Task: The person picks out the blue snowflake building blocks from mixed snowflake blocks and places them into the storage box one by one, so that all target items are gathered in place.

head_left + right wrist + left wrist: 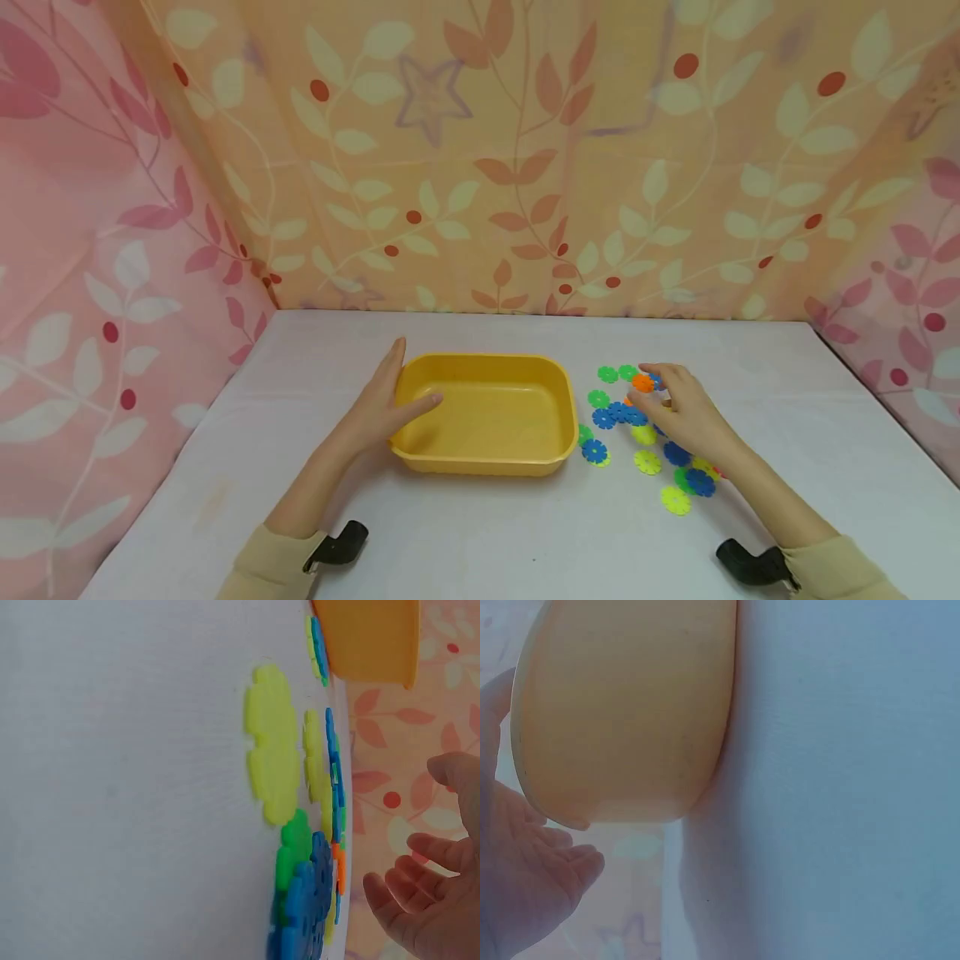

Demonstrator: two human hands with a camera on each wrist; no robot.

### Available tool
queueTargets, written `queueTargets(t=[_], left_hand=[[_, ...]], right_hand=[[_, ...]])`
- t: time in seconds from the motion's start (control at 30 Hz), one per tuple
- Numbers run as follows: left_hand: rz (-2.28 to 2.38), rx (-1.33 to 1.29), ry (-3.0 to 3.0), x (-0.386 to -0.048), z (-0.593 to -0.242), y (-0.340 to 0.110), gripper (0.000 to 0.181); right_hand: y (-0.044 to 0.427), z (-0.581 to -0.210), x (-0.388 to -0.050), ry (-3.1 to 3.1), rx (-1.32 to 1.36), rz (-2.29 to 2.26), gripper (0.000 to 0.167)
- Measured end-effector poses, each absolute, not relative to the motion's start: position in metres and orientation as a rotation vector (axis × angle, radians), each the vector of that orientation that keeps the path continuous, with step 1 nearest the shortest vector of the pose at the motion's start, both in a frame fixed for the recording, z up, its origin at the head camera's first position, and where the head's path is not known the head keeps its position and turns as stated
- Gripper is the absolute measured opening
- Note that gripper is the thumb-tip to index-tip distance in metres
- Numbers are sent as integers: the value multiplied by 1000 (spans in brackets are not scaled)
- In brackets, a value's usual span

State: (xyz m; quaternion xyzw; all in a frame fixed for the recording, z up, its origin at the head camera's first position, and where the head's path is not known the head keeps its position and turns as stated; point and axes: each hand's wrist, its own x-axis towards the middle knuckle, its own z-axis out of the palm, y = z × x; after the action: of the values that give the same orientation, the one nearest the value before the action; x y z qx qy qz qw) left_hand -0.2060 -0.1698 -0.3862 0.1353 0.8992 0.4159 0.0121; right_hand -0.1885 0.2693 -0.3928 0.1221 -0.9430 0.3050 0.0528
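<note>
A yellow plastic basin point(483, 417) with rounded corners stands on the white table. My left hand point(386, 408) is at its left end, the thumb reaching over the rim and the fingers spread along the outside. In the left wrist view the basin's wall point(622, 712) hides part of that thumb, and the fingers point(547, 862) show beside the rim. My right hand point(686, 408) hovers over scattered flower-shaped plastic discs, with the fingers loosely bent and apart. An orange disc point(642, 383) lies just below its fingertips. I see nothing held in the right hand point(442, 877).
Blue discs point(603, 418), green discs point(598, 399) and yellow discs point(647, 462) lie right of the basin, some overlapping. One yellow disc point(676, 500) lies nearest the front. A floral curtain point(525, 167) rises behind the table, with pink cloth point(112, 250) at the sides.
</note>
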Motion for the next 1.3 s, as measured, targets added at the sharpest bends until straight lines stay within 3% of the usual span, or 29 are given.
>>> queueTargets(t=[0.2,0.53,1.3], left_hand=[[1290,451,2745,-202,-391,-172,115],[1225,489,2679,-195,-395,-175,120],[1182,710,2562,-193,-398,-194,134]], right_hand=[[276,-404,-190,-2904,386,946,46],[276,-412,-195,-2927,384,977,32],[269,-408,-199,-2968,328,814,24]])
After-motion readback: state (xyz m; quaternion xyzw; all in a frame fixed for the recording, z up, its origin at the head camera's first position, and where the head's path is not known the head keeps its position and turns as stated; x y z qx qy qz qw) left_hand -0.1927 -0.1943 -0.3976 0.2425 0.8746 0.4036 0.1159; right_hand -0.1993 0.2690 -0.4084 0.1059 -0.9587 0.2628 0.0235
